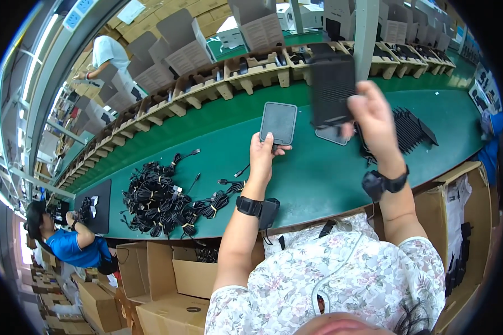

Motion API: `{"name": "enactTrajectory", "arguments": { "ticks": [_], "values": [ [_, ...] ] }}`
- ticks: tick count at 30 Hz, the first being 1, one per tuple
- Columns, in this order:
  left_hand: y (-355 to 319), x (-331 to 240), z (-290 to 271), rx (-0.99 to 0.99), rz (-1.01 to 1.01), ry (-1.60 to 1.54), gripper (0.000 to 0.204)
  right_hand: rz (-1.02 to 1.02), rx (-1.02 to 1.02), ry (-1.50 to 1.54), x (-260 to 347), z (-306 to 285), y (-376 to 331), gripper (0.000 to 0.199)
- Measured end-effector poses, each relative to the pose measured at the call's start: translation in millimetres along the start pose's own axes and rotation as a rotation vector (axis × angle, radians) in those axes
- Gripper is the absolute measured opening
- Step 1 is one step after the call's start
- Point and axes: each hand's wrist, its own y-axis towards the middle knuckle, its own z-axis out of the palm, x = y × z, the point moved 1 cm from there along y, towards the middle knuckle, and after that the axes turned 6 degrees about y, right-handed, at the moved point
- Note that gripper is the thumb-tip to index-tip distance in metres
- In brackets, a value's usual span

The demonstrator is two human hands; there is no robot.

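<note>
My left hand [265,149] is closed on a flat dark grey pad [279,120] with rounded corners and a lighter rim, its thumb on the pad's lower edge. My right hand [373,114], somewhat blurred, grips a larger black rectangular piece with a ribbed face [333,92], raised toward the trays. Partly hidden under it, another grey rounded pad [332,135] lies on the green table. Beside my right wrist is a group of black ribbed pieces [412,131]. Left of my left forearm lie many bundled black cables [153,195].
A curved row of brown moulded trays [229,75] with dark parts runs along the table's [307,184] back, with open printed boxes [258,25] behind. A metal post [366,39] stands near my right hand. Cardboard boxes [179,307] flank me. Another person [75,245] in blue sits at left.
</note>
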Motion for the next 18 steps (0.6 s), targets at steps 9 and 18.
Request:
{"name": "enactTrajectory", "arguments": {
  "ticks": [9,18],
  "values": [
    [-49.0,-60.4,2.7,-0.183,0.21,0.137,0.028,-0.362,0.313,-1.114,-81.6,-25.5,-7.7,0.013],
    [-151.9,-140.3,22.1,-0.438,1.39,0.533,0.024,0.395,0.124,-0.3,-67.4,-5.3,-32.2,0.015]
  ]
}}
